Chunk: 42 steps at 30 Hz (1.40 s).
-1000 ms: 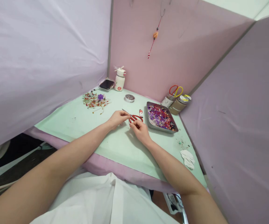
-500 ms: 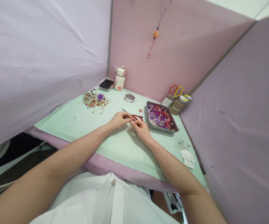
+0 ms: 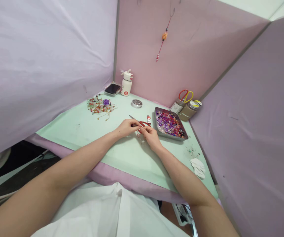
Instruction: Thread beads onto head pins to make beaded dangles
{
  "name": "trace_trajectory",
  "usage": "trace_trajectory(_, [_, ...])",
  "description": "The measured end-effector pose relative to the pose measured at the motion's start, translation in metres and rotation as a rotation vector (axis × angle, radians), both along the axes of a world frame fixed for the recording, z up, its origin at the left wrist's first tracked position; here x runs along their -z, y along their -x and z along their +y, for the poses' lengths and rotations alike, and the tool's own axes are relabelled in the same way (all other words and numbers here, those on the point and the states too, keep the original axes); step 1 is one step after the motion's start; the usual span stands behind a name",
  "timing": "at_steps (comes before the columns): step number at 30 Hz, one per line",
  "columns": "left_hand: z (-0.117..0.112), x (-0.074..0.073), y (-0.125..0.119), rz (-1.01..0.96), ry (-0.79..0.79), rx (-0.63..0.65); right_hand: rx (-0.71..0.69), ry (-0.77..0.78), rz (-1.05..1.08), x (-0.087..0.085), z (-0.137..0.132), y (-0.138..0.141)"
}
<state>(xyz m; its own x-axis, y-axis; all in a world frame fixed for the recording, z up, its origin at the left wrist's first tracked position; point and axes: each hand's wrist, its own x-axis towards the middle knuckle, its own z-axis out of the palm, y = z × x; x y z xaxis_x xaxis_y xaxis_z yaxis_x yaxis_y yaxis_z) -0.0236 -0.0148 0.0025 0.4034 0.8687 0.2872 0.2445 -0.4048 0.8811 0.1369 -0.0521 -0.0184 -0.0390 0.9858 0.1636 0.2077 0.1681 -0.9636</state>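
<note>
My left hand [image 3: 127,127] and my right hand [image 3: 152,137] meet at the fingertips over the table. Both are closed in a pinch on a thin red cord [image 3: 139,133], which hangs in a small loop below them. Whatever else lies between the fingertips is too small to make out. Just beyond the fingers lie scissors with red handles [image 3: 145,123], partly covered by my hands, their blade pointing away to the left. A small red and white item [image 3: 149,119] lies near the scissors' handles.
Right of my hands stands a metal tray [image 3: 173,137] of mixed beads. Behind it are two jars, one holding scissors [image 3: 186,95]. A pile of beaded strings [image 3: 100,107], a round tin [image 3: 137,103], a white bottle [image 3: 126,86] and a crumpled white cloth [image 3: 198,168] also sit on the table.
My fingertips have come closer together, with the left hand shifting slightly to the right. The cord loop moves a little with them. The other things stay put.
</note>
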Motion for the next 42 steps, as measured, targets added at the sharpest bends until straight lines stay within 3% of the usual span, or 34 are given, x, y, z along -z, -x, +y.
trace_trajectory(17, [-0.005,-0.007,0.001,0.007,0.039,0.071,0.002,-0.05,0.292,-0.008,-0.003,0.001])
trace_trajectory(26, [-0.009,-0.011,0.003,0.015,0.21,0.099,-0.032,-0.049,0.579,-0.02,-0.001,-0.009])
trace_trajectory(35, [-0.008,-0.011,0.005,-0.003,0.269,0.191,-0.035,-0.313,0.396,-0.02,-0.009,-0.004])
trace_trajectory(42, [-0.009,-0.011,0.006,0.027,0.329,0.286,-0.098,-0.359,0.336,-0.022,-0.016,0.0])
